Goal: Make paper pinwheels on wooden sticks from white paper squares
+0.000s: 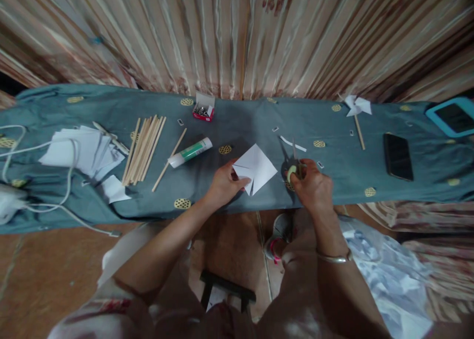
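Note:
Between thumb and fingers, my left hand pinches a white square of paper near its left corner. Slits run inward from its left and lower corners. To the right, my right hand is closed on a pair of scissors with pale green handles, apart from the paper. The blades point away from me, toward the curtain. A thin white paper strip lies just beyond the scissors. Left of my left hand, a glue stick rests across one wooden stick.
Several wooden sticks, stacked paper sheets and a white cable lie at left. A red box of small metal pieces stands at the back. At right are a paper pinwheel, a phone and a blue-framed device.

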`<act>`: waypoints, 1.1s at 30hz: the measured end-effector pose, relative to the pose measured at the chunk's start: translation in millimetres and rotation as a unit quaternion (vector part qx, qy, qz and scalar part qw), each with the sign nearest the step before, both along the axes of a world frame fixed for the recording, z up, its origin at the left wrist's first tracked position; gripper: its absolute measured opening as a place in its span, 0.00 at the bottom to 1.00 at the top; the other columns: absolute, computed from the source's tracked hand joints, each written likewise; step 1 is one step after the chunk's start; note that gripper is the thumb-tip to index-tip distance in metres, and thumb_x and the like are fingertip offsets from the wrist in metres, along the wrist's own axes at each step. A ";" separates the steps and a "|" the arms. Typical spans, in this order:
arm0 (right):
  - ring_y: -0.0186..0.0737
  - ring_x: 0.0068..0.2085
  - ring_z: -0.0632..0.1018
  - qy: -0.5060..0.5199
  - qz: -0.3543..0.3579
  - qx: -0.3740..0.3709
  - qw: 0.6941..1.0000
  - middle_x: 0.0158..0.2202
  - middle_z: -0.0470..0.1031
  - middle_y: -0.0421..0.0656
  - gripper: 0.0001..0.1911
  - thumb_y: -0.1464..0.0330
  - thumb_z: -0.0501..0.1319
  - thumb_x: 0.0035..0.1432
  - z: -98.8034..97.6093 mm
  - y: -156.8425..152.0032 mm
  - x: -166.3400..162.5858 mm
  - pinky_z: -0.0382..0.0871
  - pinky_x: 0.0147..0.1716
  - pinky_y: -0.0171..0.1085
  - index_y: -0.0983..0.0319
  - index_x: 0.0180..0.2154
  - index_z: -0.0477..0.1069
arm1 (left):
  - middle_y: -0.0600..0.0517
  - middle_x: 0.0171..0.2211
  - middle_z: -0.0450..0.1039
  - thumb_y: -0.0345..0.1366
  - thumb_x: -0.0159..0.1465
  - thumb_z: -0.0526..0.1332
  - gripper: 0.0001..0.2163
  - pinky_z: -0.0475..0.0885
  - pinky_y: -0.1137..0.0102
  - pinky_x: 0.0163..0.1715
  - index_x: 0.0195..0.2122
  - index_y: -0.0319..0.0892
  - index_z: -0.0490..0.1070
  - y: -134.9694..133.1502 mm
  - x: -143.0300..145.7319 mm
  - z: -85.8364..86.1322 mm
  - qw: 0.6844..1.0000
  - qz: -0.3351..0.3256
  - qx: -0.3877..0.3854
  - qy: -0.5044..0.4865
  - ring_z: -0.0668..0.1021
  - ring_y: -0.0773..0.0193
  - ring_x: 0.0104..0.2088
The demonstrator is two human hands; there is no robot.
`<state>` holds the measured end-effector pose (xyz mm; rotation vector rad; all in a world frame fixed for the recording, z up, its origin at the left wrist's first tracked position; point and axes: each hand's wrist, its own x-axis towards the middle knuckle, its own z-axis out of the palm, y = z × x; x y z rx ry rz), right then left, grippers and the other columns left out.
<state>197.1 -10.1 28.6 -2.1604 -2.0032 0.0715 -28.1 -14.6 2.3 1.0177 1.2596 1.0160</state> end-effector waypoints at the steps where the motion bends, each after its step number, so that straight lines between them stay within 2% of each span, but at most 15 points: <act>1: 0.51 0.35 0.81 -0.009 0.002 0.006 1.000 0.36 0.82 0.54 0.23 0.61 0.57 0.60 -0.6 1.4 -0.4 0.70 0.34 0.41 0.66 0.54 0.69 | 0.52 0.30 0.78 0.29 0.47 0.68 0.24 0.74 0.72 0.21 0.48 0.38 0.73 -0.4 -1.2 -0.4 1.000 -0.002 0.002 0.010 0.76 0.65 0.24; 5: 0.52 0.36 0.81 -0.028 -0.002 0.019 0.999 0.36 0.82 0.54 0.23 0.63 0.57 0.60 -2.2 7.0 -3.6 0.70 0.36 0.42 0.67 0.54 0.68 | 0.52 0.32 0.77 0.29 0.48 0.69 0.28 0.74 0.73 0.21 0.52 0.40 0.70 -1.2 -6.4 0.8 1.000 -0.006 0.003 0.021 0.77 0.65 0.26; 11: 0.55 0.37 0.81 -0.039 0.003 0.013 0.999 0.37 0.81 0.56 0.25 0.62 0.58 0.61 -7.9 13.0 -4.6 0.71 0.38 0.45 0.68 0.56 0.67 | 0.57 0.25 0.71 0.37 0.50 0.71 0.29 0.75 0.71 0.23 0.53 0.40 0.68 -2.0 -17.4 5.9 1.000 -0.007 0.002 0.002 0.76 0.64 0.26; 15: 0.55 0.37 0.81 -0.031 0.018 0.028 0.999 0.38 0.81 0.57 0.26 0.62 0.57 0.61 -13.5 16.0 -3.4 0.71 0.38 0.46 0.69 0.57 0.66 | 0.53 0.28 0.75 0.41 0.56 0.67 0.22 0.74 0.71 0.23 0.50 0.40 0.71 -3.2 -34.6 10.2 0.999 0.000 0.027 0.030 0.79 0.61 0.29; 18: 0.54 0.38 0.81 -0.025 0.024 0.029 0.999 0.39 0.81 0.56 0.26 0.62 0.56 0.61 -15.8 18.5 -3.1 0.71 0.38 0.45 0.69 0.57 0.65 | 0.52 0.29 0.76 0.40 0.59 0.65 0.12 0.72 0.71 0.26 0.43 0.43 0.76 -3.1 -57.5 19.5 0.990 0.037 0.082 0.109 0.78 0.63 0.27; 21: 0.53 0.38 0.80 -0.024 0.017 0.033 0.999 0.39 0.81 0.56 0.26 0.62 0.57 0.61 -16.9 21.5 -2.6 0.71 0.38 0.44 0.69 0.57 0.65 | 0.50 0.35 0.77 0.39 0.60 0.64 0.07 0.72 0.68 0.36 0.37 0.45 0.78 -0.6 -87.7 30.6 0.943 0.107 0.180 0.260 0.77 0.62 0.33; 23: 0.53 0.38 0.80 -0.023 0.013 0.042 0.999 0.39 0.81 0.55 0.26 0.62 0.57 0.60 -17.5 23.6 -1.8 0.70 0.38 0.44 0.68 0.57 0.65 | 0.47 0.40 0.77 0.39 0.60 0.65 0.09 0.72 0.63 0.43 0.40 0.45 0.78 1.4 -107.2 34.7 0.902 0.125 0.216 0.352 0.77 0.57 0.40; 24: 0.52 0.38 0.80 -0.022 0.011 0.046 0.999 0.38 0.81 0.55 0.26 0.62 0.57 0.60 -17.7 24.5 -1.5 0.70 0.38 0.43 0.68 0.57 0.65 | 0.46 0.42 0.76 0.39 0.59 0.66 0.11 0.70 0.60 0.48 0.42 0.44 0.78 2.1 -115.5 35.0 0.883 0.117 0.223 0.396 0.76 0.53 0.44; 26: 0.52 0.38 0.80 -0.023 0.005 0.047 0.999 0.38 0.81 0.54 0.26 0.62 0.57 0.60 -17.7 26.1 -1.1 0.70 0.38 0.43 0.69 0.57 0.65 | 0.43 0.46 0.75 0.39 0.59 0.66 0.15 0.68 0.56 0.52 0.47 0.41 0.76 2.5 -127.6 32.8 0.850 0.059 0.214 0.478 0.73 0.48 0.50; 29: 0.52 0.37 0.81 -0.030 -0.006 0.038 0.999 0.37 0.81 0.56 0.26 0.63 0.57 0.61 -16.0 27.3 -2.1 0.70 0.38 0.43 0.70 0.57 0.65 | 0.44 0.46 0.75 0.40 0.60 0.63 0.15 0.70 0.54 0.51 0.48 0.42 0.74 1.2 -136.0 25.8 0.813 0.007 0.195 0.548 0.74 0.47 0.49; 33: 0.54 0.37 0.81 -0.052 -0.004 0.031 0.998 0.37 0.81 0.58 0.25 0.64 0.56 0.62 -12.9 27.0 -4.2 0.70 0.38 0.44 0.72 0.57 0.66 | 0.43 0.44 0.77 0.39 0.61 0.59 0.14 0.72 0.55 0.48 0.47 0.41 0.75 0.6 -138.2 19.9 0.780 -0.014 0.184 0.598 0.76 0.47 0.47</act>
